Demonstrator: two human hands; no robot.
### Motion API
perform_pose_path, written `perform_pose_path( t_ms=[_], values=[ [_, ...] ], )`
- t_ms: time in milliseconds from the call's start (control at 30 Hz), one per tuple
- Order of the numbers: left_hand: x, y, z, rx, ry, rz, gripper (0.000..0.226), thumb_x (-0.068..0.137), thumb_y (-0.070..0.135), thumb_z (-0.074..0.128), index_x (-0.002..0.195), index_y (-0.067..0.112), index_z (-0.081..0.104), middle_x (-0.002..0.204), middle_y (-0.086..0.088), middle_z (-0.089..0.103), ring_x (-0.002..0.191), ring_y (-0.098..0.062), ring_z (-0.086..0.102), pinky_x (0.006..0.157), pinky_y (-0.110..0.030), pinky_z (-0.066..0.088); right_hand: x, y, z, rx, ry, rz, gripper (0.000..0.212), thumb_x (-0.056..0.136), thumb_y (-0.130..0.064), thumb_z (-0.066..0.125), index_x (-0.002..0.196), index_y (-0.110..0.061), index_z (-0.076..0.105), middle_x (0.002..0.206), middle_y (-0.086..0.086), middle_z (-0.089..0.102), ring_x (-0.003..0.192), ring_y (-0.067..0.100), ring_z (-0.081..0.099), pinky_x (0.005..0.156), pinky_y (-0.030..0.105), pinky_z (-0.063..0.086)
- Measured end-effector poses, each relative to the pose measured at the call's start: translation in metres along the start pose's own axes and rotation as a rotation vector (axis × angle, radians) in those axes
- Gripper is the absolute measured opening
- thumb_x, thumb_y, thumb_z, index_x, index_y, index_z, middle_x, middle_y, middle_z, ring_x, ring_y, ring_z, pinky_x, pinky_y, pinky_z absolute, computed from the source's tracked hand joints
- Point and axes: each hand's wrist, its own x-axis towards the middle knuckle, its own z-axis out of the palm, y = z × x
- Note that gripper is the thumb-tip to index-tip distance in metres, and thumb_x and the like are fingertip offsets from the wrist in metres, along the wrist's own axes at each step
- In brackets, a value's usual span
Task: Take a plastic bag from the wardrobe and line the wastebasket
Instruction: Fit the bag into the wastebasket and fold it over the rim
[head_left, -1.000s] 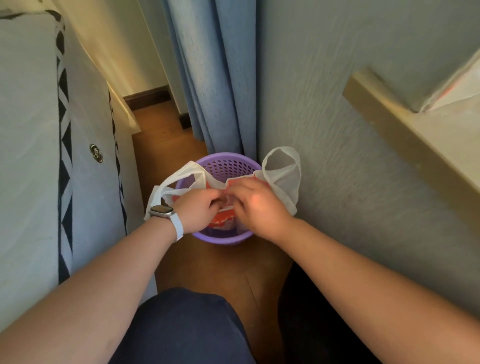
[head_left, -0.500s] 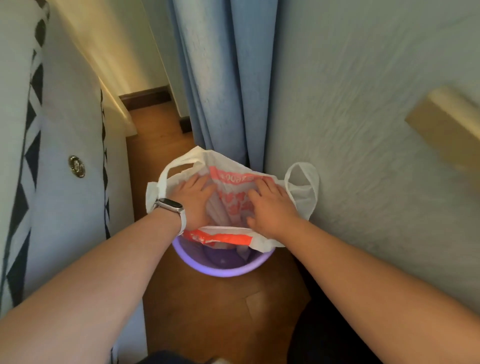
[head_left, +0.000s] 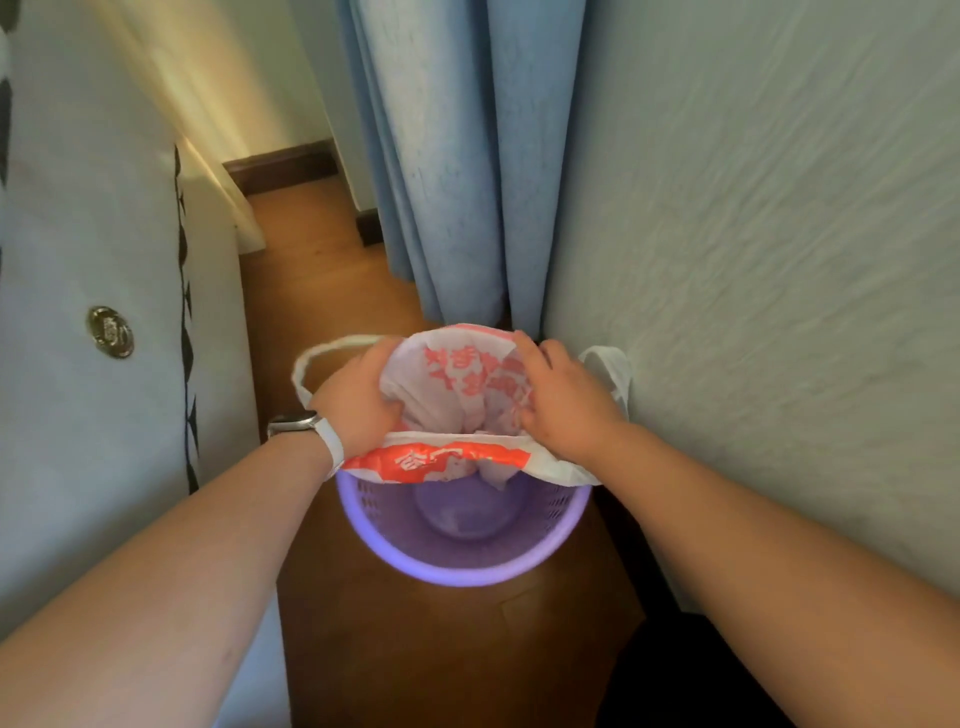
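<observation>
A purple perforated wastebasket (head_left: 457, 571) stands on the wooden floor against the wall. Above its far half hangs a white plastic bag with red print (head_left: 462, 379), its mouth spread wide. My left hand (head_left: 358, 400), with a white watch on the wrist, grips the bag's left edge near one loop handle. My right hand (head_left: 561, 405) grips the right edge; the other handle pokes out beside the wall. The bag's bottom dips into the basket, whose near half and base show bare.
A blue curtain (head_left: 457, 156) hangs just behind the basket. A pale textured wall (head_left: 779, 260) runs along the right. A white cabinet with a round brass knob (head_left: 110, 332) closes in on the left. The wooden floor (head_left: 441, 649) between them is narrow.
Both hands moved apart from a pinch at the bag's middle and spread its mouth wide over the basket. The view tilted down and closer, so the basket now sits lower in the frame.
</observation>
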Motion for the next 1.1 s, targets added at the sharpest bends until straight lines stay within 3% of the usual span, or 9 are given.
perform_pose_path(
  t_ms=[67, 133, 300, 400, 500, 667, 833, 933, 1100],
  values=[
    [-0.003, 0.001, 0.001, -0.028, 0.032, -0.04, 0.038, 0.087, 0.02, 0.056, 0.124, 0.026, 0.051, 0.105, -0.002, 0.065, 0.093, -0.021, 0.059, 0.077, -0.027, 0.041, -0.001, 0.0, -0.001, 0.015, 0.019, 0.016, 0.081, 0.088, -0.021, 0.062, 0.154, -0.024, 0.016, 0.131, 0.01, 0.042, 0.106, 0.036, 0.057, 0.077, 0.039, 0.043],
    [-0.006, -0.001, 0.001, -0.064, 0.013, -0.07, 0.039, 0.085, 0.02, 0.058, 0.123, 0.027, 0.052, 0.108, -0.002, 0.067, 0.1, -0.026, 0.063, 0.084, -0.033, 0.048, -0.002, -0.001, -0.003, 0.055, 0.007, 0.013, 0.079, 0.088, -0.02, 0.06, 0.154, -0.027, 0.017, 0.13, 0.011, 0.043, 0.104, 0.037, 0.058, 0.073, 0.037, 0.039],
    [-0.026, 0.001, -0.014, -0.017, -0.036, -0.058, 0.081, 0.074, 0.023, 0.073, 0.145, 0.026, 0.033, 0.143, -0.009, 0.044, 0.132, -0.03, 0.043, 0.107, -0.042, 0.038, -0.012, -0.007, -0.014, 0.058, -0.011, 0.024, 0.069, 0.086, -0.029, 0.061, 0.149, -0.026, 0.031, 0.137, 0.01, 0.041, 0.121, 0.036, 0.047, 0.096, 0.044, 0.041],
    [-0.041, 0.016, -0.022, 0.097, 0.056, 0.111, 0.067, 0.076, 0.035, 0.073, 0.137, 0.02, 0.049, 0.142, -0.007, 0.046, 0.133, -0.029, 0.04, 0.109, -0.042, 0.034, -0.028, -0.016, -0.022, 0.072, 0.11, -0.059, 0.045, 0.089, -0.036, 0.053, 0.129, -0.016, 0.057, 0.138, 0.009, 0.049, 0.124, 0.034, 0.046, 0.102, 0.044, 0.035],
    [-0.059, 0.023, -0.028, 0.234, -0.041, 0.217, 0.045, 0.083, 0.047, 0.053, 0.119, 0.021, 0.064, 0.123, -0.002, 0.063, 0.117, -0.027, 0.053, 0.099, -0.039, 0.043, -0.05, -0.016, -0.031, 0.092, 0.037, -0.141, 0.043, 0.092, -0.045, 0.046, 0.112, -0.013, 0.067, 0.12, 0.008, 0.063, 0.115, 0.031, 0.053, 0.098, 0.041, 0.036],
    [-0.083, 0.024, -0.043, 0.231, -0.245, 0.194, 0.023, 0.091, 0.043, 0.051, 0.106, 0.033, 0.066, 0.097, 0.01, 0.068, 0.088, -0.018, 0.062, 0.068, -0.029, 0.048, -0.082, -0.01, -0.037, 0.102, -0.042, -0.193, 0.039, 0.086, -0.06, 0.048, 0.086, -0.023, 0.061, 0.094, 0.002, 0.066, 0.096, 0.026, 0.057, 0.092, 0.042, 0.04],
    [-0.103, 0.032, -0.054, 0.373, -0.245, 0.231, 0.016, 0.093, 0.039, 0.052, 0.093, 0.032, 0.066, 0.083, 0.009, 0.062, 0.077, -0.016, 0.058, 0.06, -0.028, 0.044, -0.112, -0.005, -0.044, 0.041, -0.024, -0.22, 0.026, 0.083, -0.039, 0.057, 0.091, -0.018, 0.07, 0.088, 0.004, 0.069, 0.088, 0.029, 0.06, 0.084, 0.037, 0.039],
    [-0.118, 0.035, -0.061, 0.36, -0.252, 0.197, 0.01, 0.094, 0.035, 0.054, 0.092, 0.034, 0.063, 0.084, 0.011, 0.059, 0.077, -0.014, 0.056, 0.062, -0.029, 0.046, -0.128, -0.006, -0.045, 0.054, 0.022, -0.237, 0.011, 0.082, -0.027, 0.061, 0.083, -0.016, 0.066, 0.083, 0.005, 0.067, 0.08, 0.03, 0.06, 0.075, 0.035, 0.038],
    [-0.143, 0.02, -0.055, 0.447, -0.318, 0.066, 0.011, 0.092, 0.042, 0.057, 0.088, 0.032, 0.061, 0.091, 0.006, 0.067, 0.078, -0.012, 0.061, 0.073, -0.034, 0.057, -0.149, -0.004, -0.036, 0.069, -0.09, -0.186, 0.012, 0.089, -0.028, 0.057, 0.079, -0.022, 0.054, 0.085, 0.003, 0.066, 0.077, 0.025, 0.06, 0.065, 0.036, 0.047]
  ],
)
